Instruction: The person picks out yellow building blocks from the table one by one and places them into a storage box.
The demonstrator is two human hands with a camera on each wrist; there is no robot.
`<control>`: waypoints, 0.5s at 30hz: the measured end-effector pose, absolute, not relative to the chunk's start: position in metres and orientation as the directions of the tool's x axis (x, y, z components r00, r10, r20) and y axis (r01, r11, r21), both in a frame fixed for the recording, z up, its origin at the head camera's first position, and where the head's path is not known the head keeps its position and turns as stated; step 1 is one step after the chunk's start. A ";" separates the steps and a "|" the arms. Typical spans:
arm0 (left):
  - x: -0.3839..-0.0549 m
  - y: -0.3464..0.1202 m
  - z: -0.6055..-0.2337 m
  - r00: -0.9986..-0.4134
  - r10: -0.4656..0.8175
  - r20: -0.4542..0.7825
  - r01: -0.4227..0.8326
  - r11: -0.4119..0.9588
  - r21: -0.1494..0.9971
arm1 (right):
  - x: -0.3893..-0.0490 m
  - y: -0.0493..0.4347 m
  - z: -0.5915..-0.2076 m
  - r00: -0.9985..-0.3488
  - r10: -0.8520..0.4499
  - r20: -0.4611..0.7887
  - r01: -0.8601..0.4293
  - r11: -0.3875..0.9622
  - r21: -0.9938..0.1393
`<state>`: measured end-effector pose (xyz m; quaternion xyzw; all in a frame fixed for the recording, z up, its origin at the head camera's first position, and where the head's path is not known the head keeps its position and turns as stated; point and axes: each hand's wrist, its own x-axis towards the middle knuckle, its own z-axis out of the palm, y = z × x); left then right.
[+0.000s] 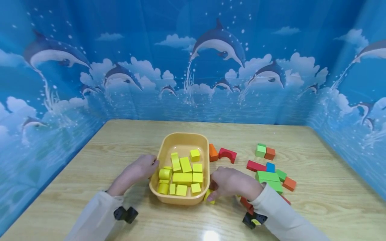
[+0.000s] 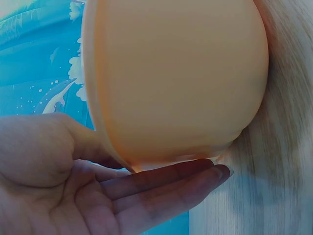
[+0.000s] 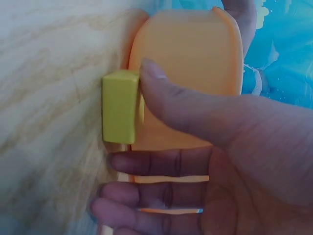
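A yellow-orange plastic tub (image 1: 183, 200) stands on the table with several yellow toy blocks (image 1: 182, 178) inside. My left hand (image 1: 146, 166) holds its left rim, thumb at the edge and fingers along the outer wall (image 2: 181, 73), as the left wrist view shows. My right hand (image 1: 230, 182) is by the tub's right side. There a yellow block (image 3: 120, 107) rests on the table against the tub's outer wall. In the right wrist view the thumb lies at one corner of this block, and the other fingers are spread beyond its other end, with a small gap.
Right of the tub lie an orange block (image 1: 213, 153) and a red arch block (image 1: 227, 155). Farther right are green blocks (image 1: 268, 177), a blue block (image 1: 270, 167) and several red or orange ones (image 1: 289, 184). A dolphin-print curtain (image 1: 193, 67) surrounds the wooden table (image 1: 120, 134).
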<state>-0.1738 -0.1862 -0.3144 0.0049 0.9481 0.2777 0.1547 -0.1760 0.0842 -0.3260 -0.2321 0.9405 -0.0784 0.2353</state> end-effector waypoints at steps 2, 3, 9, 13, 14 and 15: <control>-0.174 -0.186 -0.314 -0.952 0.096 -0.292 -0.078 0.844 0.531 | -0.176 0.084 -0.326 -0.785 -0.476 -0.396 -0.409 0.879 -0.245; -0.175 -0.186 -0.314 -0.952 0.094 -0.293 -0.081 0.842 0.533 | -0.177 0.083 -0.326 -0.787 -0.479 -0.390 -0.416 0.878 -0.239; -0.174 -0.186 -0.313 -0.952 0.097 -0.290 -0.076 0.844 0.532 | -0.177 0.084 -0.328 -0.797 -0.503 -0.335 -0.456 0.864 -0.212; -0.173 -0.186 -0.314 -0.952 0.106 -0.287 -0.066 0.845 0.530 | -0.178 0.085 -0.330 -0.792 -0.519 -0.323 -0.471 0.855 -0.218; -0.173 -0.186 -0.314 -0.952 0.108 -0.286 -0.064 0.845 0.531 | -0.179 0.085 -0.330 -0.792 -0.517 -0.325 -0.469 0.855 -0.220; -0.173 -0.186 -0.314 -0.953 0.109 -0.284 -0.062 0.846 0.530 | -0.180 0.086 -0.329 -0.793 -0.515 -0.325 -0.466 0.857 -0.221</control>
